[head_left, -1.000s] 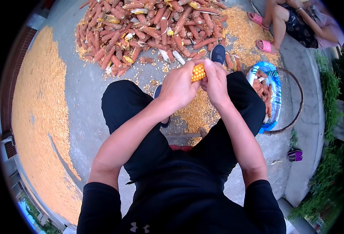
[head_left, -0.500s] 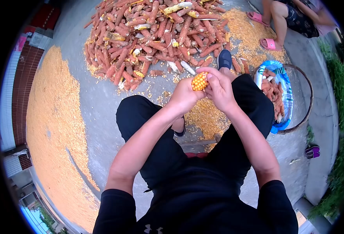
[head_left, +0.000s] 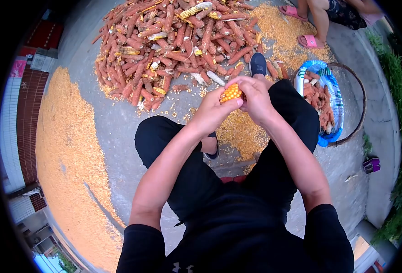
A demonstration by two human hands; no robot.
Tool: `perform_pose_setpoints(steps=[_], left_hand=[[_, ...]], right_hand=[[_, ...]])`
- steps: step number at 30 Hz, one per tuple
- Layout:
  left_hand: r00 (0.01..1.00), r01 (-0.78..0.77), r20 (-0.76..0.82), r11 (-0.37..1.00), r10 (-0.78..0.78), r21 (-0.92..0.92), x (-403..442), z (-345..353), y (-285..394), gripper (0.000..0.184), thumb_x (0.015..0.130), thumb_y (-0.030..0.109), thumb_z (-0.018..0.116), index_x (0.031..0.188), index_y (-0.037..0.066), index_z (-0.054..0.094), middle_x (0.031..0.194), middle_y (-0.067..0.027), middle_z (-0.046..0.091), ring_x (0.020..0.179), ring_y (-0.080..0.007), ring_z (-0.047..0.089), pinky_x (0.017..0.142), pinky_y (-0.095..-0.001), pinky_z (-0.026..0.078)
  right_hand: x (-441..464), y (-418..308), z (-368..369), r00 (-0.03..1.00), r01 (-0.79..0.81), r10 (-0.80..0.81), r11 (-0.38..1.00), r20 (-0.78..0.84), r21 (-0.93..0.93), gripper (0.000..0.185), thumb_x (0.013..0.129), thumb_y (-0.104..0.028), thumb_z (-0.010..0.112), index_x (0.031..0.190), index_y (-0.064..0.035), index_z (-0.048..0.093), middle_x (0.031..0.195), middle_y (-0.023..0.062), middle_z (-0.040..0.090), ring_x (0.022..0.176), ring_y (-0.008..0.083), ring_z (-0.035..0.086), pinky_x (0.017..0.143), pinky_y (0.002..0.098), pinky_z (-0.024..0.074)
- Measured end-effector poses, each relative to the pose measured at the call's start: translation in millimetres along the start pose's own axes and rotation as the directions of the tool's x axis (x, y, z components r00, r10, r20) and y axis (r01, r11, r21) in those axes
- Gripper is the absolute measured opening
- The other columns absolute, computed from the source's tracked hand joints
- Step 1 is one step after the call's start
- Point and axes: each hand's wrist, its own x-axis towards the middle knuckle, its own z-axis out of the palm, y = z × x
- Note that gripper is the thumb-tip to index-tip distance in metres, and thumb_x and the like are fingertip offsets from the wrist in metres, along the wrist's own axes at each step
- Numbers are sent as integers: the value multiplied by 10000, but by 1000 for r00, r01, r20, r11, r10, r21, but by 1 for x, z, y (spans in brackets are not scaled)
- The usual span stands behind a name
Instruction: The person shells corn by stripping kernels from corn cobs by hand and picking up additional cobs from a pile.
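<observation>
Corn ear (head_left: pixel 230 93) between hands (head_left: pixel 211 109) (head_left: pixel 257 101), both clamped on it, above loose kernels (head_left: pixel 242 136).

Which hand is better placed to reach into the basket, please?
Probably the right hand: the basket stands on that side, beside the right knee. The left hand is farther away. Both hands hold the cob, though.

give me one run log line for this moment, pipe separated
left hand: gripping yellow corn cob | right hand: on same cob | ahead: cob heap | right side: lined basket | below: loose kernels
</observation>
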Motion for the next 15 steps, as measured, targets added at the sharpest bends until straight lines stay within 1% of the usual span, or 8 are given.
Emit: perform_pose_setpoints(steps=[2,5,8,9,10,12,13,15], left_hand=[[951,-304,-12,945,307,120,5,9,-14,460,962,223,644,1316,-39,510,974,-40,612,919,-74,553,813,-240,457],[947,-300,0,882,322,364,0,8,-9,382,957,208,650,1230,-34,538,958,-32,610,898,-87,557,805,-266,466],[933,-283,-115,893,340,350,7,3,-19,348,926,188,681,1160,-32,546,972,-57,625,904,-115,567,806,-300,473],[930,-266,-124,866,346,423,5,4,-15,344,919,186,685,1144,-28,538,955,-83,632,885,-155,592,788,-324,479],[927,-246,-133,834,352,494,2,6,-10,341,912,185,688,1129,-24,530,938,-108,639,867,-196,617,771,-347,485],[920,-197,-149,758,362,622,-3,11,-5,339,904,187,690,1109,-16,511,901,-163,639,834,-294,645,735,-395,490],[918,-169,-156,715,365,678,-6,14,-5,341,903,190,689,1104,-11,501,881,-191,633,821,-351,647,717,-420,489],[913,-139,-163,661,373,737,-7,17,-7,337,906,198,684,1088,-3,484,858,-233,624,814,-435,639,692,-462,485]], right_hand=[[-1,-1,1,996,-68,73,993,-49,93,259,990,-140,437,980,4,652,768,38,600,569,67,508,455,212,343],[-2,-7,-3,984,-161,170,975,-50,151,259,1011,-192,465,955,-5,636,750,35,588,561,78,513,444,223,348],[-2,-14,-11,983,-182,176,973,54,144,297,1023,-252,507,898,-4,612,736,28,575,596,90,528,473,253,379],[-3,-14,-12,981,-179,166,974,101,139,320,1025,-272,521,874,-1,602,732,25,570,614,94,533,489,266,393],[-2,-11,-8,999,-28,30,999,34,-44,329,1023,-275,529,858,3,591,729,24,566,633,95,533,515,276,402],[0,1,0,962,238,-271,877,-21,-417,352,1019,-283,545,826,11,569,723,20,557,671,98,533,565,296,420],[2,6,-3,964,224,-264,889,-45,-400,362,1022,-275,541,815,23,552,718,15,546,695,92,515,617,302,422],[4,10,-6,972,200,-229,928,-58,-314,348,1024,-262,536,822,20,561,709,11,545,688,91,513,600,302,419]])
